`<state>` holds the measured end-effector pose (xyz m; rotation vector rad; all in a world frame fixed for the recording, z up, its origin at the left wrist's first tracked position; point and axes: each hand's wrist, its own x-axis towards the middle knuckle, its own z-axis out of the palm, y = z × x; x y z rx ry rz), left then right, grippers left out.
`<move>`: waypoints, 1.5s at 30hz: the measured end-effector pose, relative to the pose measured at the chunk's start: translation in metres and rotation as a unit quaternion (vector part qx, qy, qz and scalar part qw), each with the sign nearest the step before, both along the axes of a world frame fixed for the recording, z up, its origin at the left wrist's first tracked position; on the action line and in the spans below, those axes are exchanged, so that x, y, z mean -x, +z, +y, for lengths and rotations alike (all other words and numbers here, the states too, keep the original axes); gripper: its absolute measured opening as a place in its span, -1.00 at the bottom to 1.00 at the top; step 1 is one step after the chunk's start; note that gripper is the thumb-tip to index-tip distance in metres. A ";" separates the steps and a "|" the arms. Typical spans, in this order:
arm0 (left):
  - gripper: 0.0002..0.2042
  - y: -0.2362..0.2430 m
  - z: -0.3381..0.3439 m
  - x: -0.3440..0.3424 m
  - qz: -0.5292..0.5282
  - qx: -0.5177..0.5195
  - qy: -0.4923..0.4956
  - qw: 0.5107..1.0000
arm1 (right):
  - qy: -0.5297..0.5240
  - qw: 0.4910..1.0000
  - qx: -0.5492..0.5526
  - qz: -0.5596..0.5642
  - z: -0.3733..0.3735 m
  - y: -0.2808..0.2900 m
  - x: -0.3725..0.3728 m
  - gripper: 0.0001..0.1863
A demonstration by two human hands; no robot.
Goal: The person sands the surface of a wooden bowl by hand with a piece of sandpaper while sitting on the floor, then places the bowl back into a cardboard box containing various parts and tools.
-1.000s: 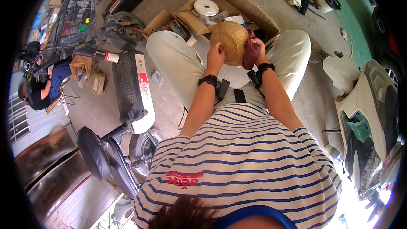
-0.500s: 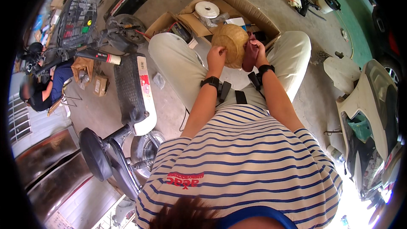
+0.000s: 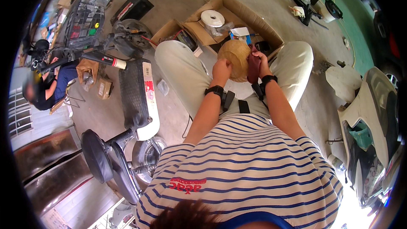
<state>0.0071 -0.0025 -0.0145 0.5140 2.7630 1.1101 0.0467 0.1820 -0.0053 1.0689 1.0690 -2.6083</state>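
Observation:
In front of me, between my knees, is a round, straw-coloured thing [image 3: 235,54], domed like a woven hat. My left hand [image 3: 222,72] is closed at its near left side, with thumb and fingers pinched against it. A dark red cloth [image 3: 253,68] hangs along its right side. My right hand [image 3: 263,62] is wrapped round that cloth, close to the straw-coloured thing. The fingertips of both hands are partly hidden. Both wrists wear black bands.
Beyond my hands stands an open cardboard box [image 3: 259,24] holding a white roll [image 3: 212,18] and other items. An electric scooter [image 3: 137,97] is at my left; white vehicle body panels [image 3: 368,114] stand at right. Another person [image 3: 42,89] sits far left.
The whole scene has shifted slightly down and right in the picture. The cloth hangs narrower beside the straw-coloured thing. Both hands keep their grips.

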 end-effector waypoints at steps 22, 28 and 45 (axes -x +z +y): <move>-0.67 -0.028 -0.013 -0.017 -0.160 0.071 -0.156 0.972 | -0.055 0.998 0.020 -0.028 -0.006 -0.045 0.022 -0.84; -0.68 -0.001 -0.006 -0.028 -0.188 0.188 -0.228 0.937 | 0.031 0.999 -0.031 -0.030 -0.015 -0.037 0.034 -0.81; -0.59 -0.010 -0.017 -0.027 -0.230 0.291 -0.308 0.876 | -0.005 0.998 -0.069 0.006 -0.028 -0.034 0.038 -0.84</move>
